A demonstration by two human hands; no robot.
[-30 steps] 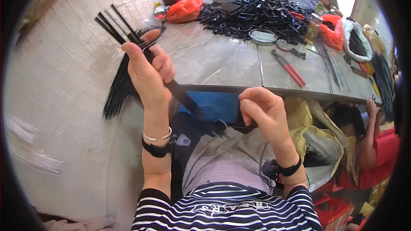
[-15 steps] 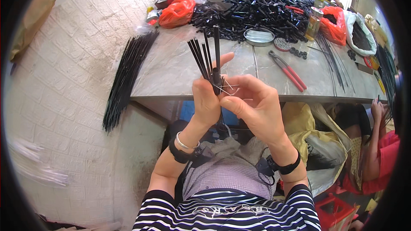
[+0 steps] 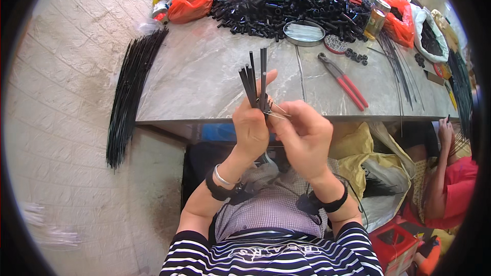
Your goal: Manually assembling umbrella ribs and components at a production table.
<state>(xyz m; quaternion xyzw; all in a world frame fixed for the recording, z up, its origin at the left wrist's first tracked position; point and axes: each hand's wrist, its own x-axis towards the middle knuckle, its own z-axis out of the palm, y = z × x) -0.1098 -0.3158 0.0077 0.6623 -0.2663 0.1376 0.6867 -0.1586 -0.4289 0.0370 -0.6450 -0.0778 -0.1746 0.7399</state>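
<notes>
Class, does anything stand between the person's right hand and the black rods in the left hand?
Nothing solid visibly blocks the way. The right hand is close beside the black rods in the left hand; only thin pale wires stick out between them.

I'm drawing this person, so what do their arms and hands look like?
The left hand and right hand wear no gloves. The short sleeves are dark with white stripes. Each wrist has a black strap with a small dark device. The left wrist also has a silvery bangle.
</notes>
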